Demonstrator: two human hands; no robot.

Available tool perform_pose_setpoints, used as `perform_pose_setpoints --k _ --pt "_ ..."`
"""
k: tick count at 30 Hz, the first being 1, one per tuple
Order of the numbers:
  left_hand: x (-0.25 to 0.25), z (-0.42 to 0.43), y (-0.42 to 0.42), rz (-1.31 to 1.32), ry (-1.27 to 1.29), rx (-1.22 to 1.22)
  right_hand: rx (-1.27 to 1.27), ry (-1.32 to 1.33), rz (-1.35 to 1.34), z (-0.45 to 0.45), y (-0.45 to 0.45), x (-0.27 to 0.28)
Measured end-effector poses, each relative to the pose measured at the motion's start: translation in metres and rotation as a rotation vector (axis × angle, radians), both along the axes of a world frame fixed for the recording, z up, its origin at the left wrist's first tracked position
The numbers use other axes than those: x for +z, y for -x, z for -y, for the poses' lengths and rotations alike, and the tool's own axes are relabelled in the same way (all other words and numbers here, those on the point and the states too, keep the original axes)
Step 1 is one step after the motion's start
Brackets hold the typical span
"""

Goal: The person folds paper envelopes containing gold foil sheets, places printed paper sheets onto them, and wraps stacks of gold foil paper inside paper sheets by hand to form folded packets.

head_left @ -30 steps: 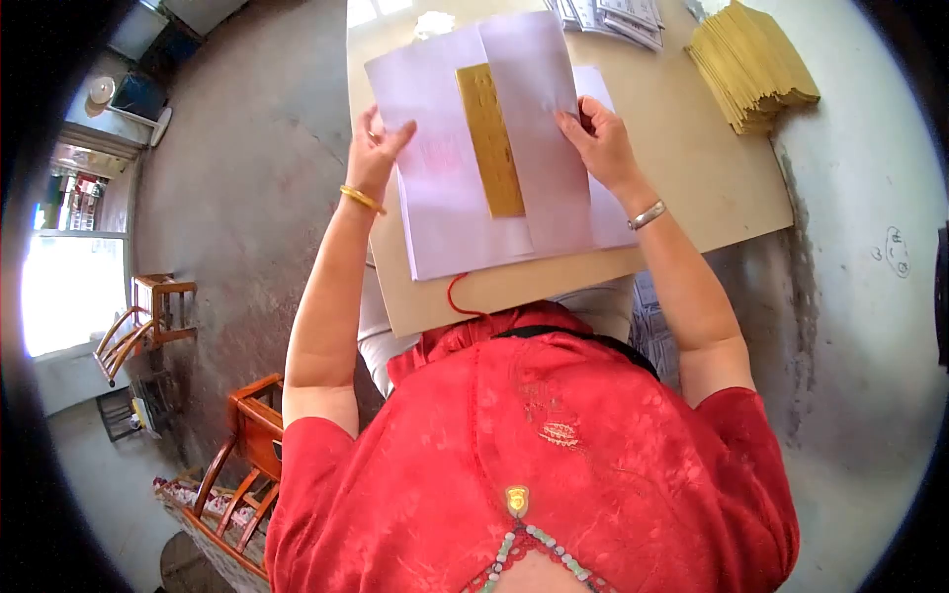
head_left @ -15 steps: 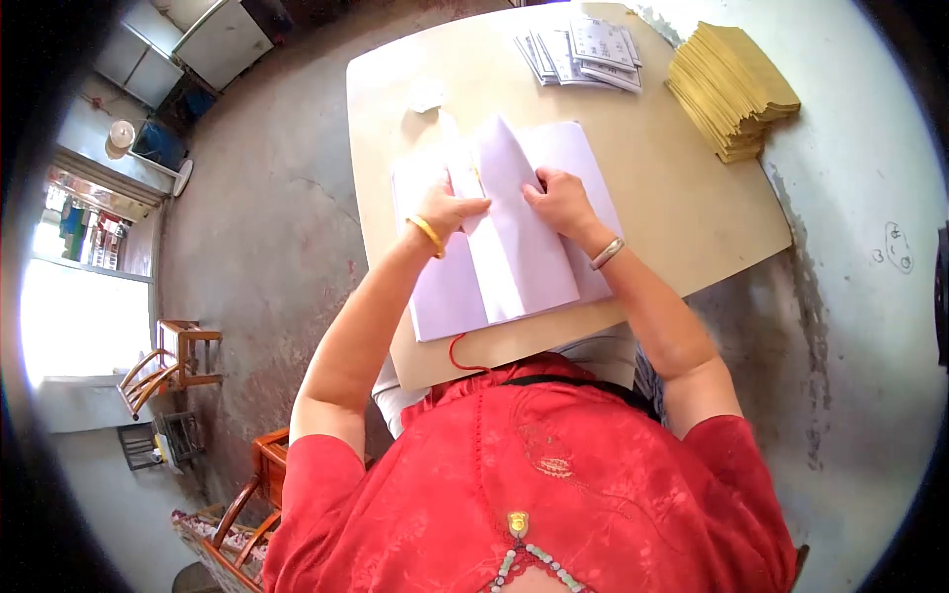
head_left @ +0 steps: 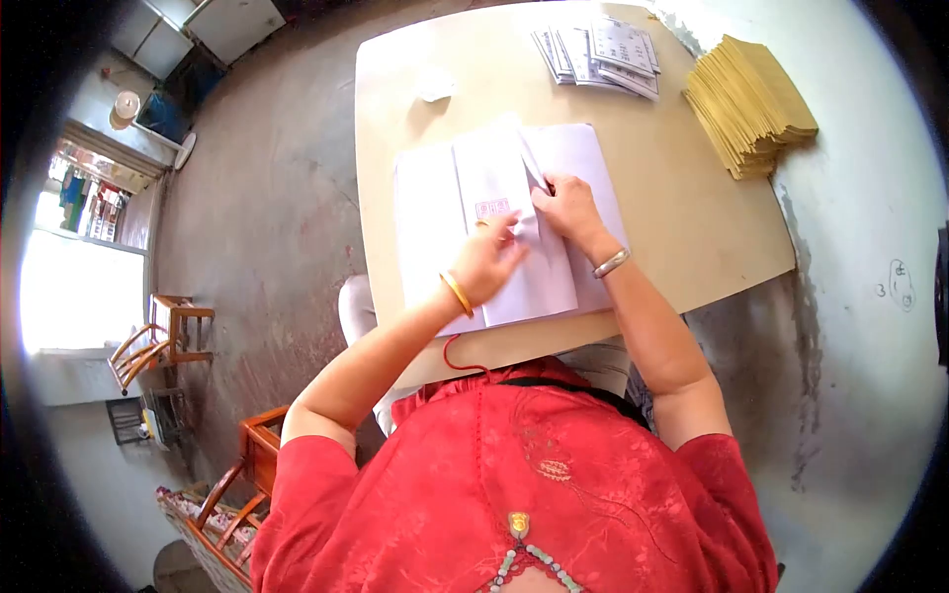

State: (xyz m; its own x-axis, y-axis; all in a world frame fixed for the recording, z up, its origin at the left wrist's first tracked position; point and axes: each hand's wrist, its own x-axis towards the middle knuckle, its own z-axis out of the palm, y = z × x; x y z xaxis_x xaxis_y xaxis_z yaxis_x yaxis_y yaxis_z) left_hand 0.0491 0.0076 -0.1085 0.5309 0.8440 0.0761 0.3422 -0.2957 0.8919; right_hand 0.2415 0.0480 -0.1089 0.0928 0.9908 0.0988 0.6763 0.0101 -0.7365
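Observation:
White paper sheets (head_left: 425,222) lie stacked on the table in front of me, with one sheet folded lengthwise across the middle. A red printed seal mark (head_left: 491,209) shows on the narrow folded panel. My right hand (head_left: 569,210) pinches the raised right part of the folded sheet (head_left: 542,282) between thumb and fingers. Over the panel, just below the seal mark, my left hand (head_left: 486,265) hovers or lightly touches, fingers apart and slightly blurred; nothing shows in its grasp.
Toward the back of the tan table (head_left: 692,217) are printed paper slips (head_left: 621,49) and a tall stack of yellow paper (head_left: 753,104). A small white crumpled piece (head_left: 435,87) sits at back left. The wall borders the table's right side; a wooden chair (head_left: 259,455) stands behind left.
My left hand has let go of the sheet's left side and moved down and right. The fold has swung rightward, and the red seal mark is now exposed. My right hand keeps its pinch.

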Motion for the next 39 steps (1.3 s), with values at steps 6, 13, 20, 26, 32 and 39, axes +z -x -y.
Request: perform_pose_setpoints --k 6,13,20,26,32,39 --pt "-0.010 0.046 -0.006 -0.384 -0.489 -0.203 -0.025 -0.011 -0.042 0.000 0.001 0.000" --pt "-0.007 0.048 -0.006 -0.549 -0.556 -0.387 -0.003 -0.038 0.127 0.007 0.009 0.008" --pt "-0.014 -0.014 0.016 -0.723 -0.391 -0.078 0.000 0.056 0.099 0.004 0.009 0.012" --pt "-0.007 -0.126 0.013 -0.931 -0.360 0.151 -0.001 0.097 0.002 0.003 0.007 0.007" --pt "-0.016 -0.120 0.011 -0.960 -0.435 0.151 -0.002 0.026 -0.022 0.005 0.007 0.005" --pt "-0.015 0.048 0.030 -0.673 -0.649 -0.339 0.005 0.038 0.039 0.005 0.004 0.003"
